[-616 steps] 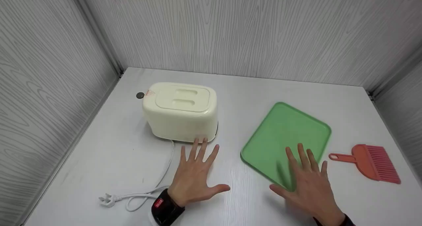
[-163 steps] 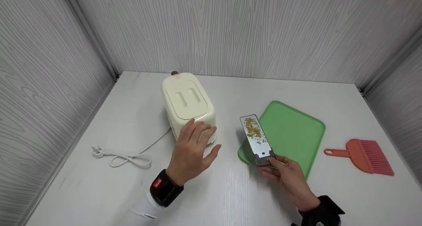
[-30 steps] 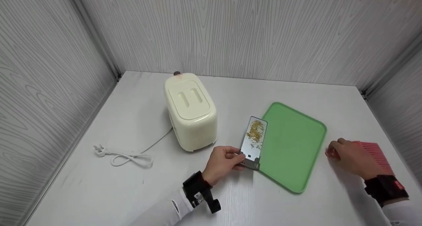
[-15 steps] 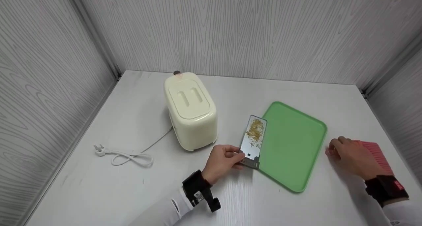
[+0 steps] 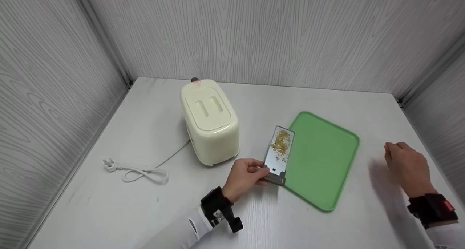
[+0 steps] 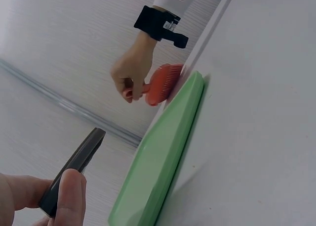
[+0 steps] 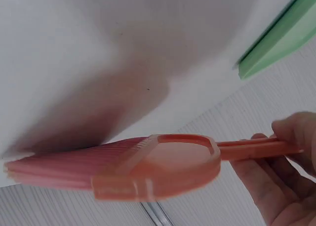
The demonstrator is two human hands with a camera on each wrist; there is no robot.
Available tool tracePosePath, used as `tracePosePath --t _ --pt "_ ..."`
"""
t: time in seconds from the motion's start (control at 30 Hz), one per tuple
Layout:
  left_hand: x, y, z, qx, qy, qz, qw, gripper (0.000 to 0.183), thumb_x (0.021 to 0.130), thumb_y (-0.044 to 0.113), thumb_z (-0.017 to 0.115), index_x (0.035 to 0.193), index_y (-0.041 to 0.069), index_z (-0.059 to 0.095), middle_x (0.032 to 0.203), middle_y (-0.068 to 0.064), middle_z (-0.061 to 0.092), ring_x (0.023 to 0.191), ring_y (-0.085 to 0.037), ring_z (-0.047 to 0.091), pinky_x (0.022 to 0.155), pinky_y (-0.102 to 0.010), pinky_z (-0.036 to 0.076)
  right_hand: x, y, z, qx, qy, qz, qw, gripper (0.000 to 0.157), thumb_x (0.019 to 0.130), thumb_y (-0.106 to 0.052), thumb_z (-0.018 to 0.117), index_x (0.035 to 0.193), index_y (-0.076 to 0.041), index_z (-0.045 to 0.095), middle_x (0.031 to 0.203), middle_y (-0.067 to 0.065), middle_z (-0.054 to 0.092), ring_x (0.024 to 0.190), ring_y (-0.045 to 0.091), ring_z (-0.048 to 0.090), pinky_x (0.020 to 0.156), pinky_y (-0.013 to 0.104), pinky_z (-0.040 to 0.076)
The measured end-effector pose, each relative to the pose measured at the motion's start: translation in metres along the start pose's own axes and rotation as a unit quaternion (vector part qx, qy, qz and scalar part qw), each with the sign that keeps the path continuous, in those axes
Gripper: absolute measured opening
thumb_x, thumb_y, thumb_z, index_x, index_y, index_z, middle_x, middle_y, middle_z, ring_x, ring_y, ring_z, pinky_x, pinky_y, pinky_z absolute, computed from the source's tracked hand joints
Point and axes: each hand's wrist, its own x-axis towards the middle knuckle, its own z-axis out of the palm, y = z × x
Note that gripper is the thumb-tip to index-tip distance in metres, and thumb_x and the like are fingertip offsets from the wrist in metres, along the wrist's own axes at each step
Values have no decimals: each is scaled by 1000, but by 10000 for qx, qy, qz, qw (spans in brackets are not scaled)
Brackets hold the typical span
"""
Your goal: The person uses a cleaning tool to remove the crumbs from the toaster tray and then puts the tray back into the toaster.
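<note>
My left hand [image 5: 244, 178] pinches the dark end of a slim crumb tray [image 5: 277, 165], whose pale surface carries yellow-brown crumbs [image 5: 281, 144]. The tray's far end reaches the left edge of a flat green tray [image 5: 323, 161]. Over at the right, my right hand [image 5: 408, 167] grips an orange-red hand brush [image 7: 173, 161] by its handle. In the right wrist view the brush is raised above the table, its bristles pointing left. From the head camera the hand hides nearly all of it. The left wrist view shows the brush [image 6: 160, 85] beyond the green tray.
A cream toaster [image 5: 218, 143] with a lid on top stands left of the crumb tray. Its white cord and plug [image 5: 138, 172] lie on the white table [image 5: 174, 212]. Wood-grain panels [image 5: 254, 34] rise at the back and both sides.
My right hand has lifted the brush off the table and moved a little to the right. The left hand holds the crumb tray in nearly the same place.
</note>
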Motion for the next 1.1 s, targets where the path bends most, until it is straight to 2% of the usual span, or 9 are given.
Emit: tracePosePath --t 0.13,0.23,0.3,0.47,0.53,0.7,0.87,0.97,1.1 --pt "1 0 0 10 -16 -33 10000 21 92 -2 73 110 -13 68 94 -23 75 63 -13 71 68 -33 66 2 4 -8 99 679 152 9975 3 93 10 65 95 13 64 80 32 65 57 45 58 46 55 47" --pt "2 0 -1 9 -29 -42 10000 21 93 -2 73 110 -13 68 100 -29 73 64 -13 71 68 -33 66 5 6 -18 309 906 718 9928 8 97 5 62 93 12 64 80 32 66 60 44 61 49 26 40" --pt "2 1 -1 9 -21 -34 10000 21 93 -2 73 110 -13 69 101 -31 73 64 -13 71 67 -32 66 8 5 -28 515 863 1413 9849 17 101 -4 59 95 11 64 81 31 68 58 21 61 54 12 29" --pt "1 1 -2 -41 -30 54 10000 21 92 -3 72 110 -14 68 93 -23 75 63 -14 72 67 -34 66 16 -4 -47 1448 668 3084 9378 32 109 -25 51 109 5 62 95 6 70 75 -16 42 62 5 34" --pt "1 1 -2 -81 -59 80 9999 20 92 -4 72 109 -14 68 91 -20 76 64 -15 72 67 -35 66 20 -10 -50 1840 848 3315 9214 27 109 -26 51 107 -1 61 93 -10 62 79 -11 48 67 9 39" --pt "1 0 -3 -89 -81 111 9999 21 92 -3 72 110 -14 68 89 -19 76 64 -15 73 67 -34 66 28 -26 -57 2444 1382 3324 9004 20 109 -26 51 109 -12 65 92 -22 59 83 -8 58 95 12 51" --pt "1 1 -4 -24 -69 107 9999 22 92 -3 72 111 -14 69 90 -22 76 63 -14 73 66 -33 66 32 -42 -62 3028 1924 2825 8896 29 107 -19 54 115 6 65 97 -14 66 87 0 67 87 10 54" --pt "2 1 -5 -48 -63 79 9999 22 92 -3 72 111 -14 69 90 -21 76 64 -14 73 66 -33 66 34 -54 -63 3806 2225 2639 8579 26 105 -14 59 113 10 66 98 -3 71 90 9 71 84 11 56" --pt "2 2 -5 -27 -68 72 9999 23 92 -3 72 112 -14 69 89 -20 76 65 -15 74 66 -33 66 36 -67 -61 5288 2534 2181 7801 26 99 -5 66 109 19 64 96 14 74 87 21 73 79 21 61"
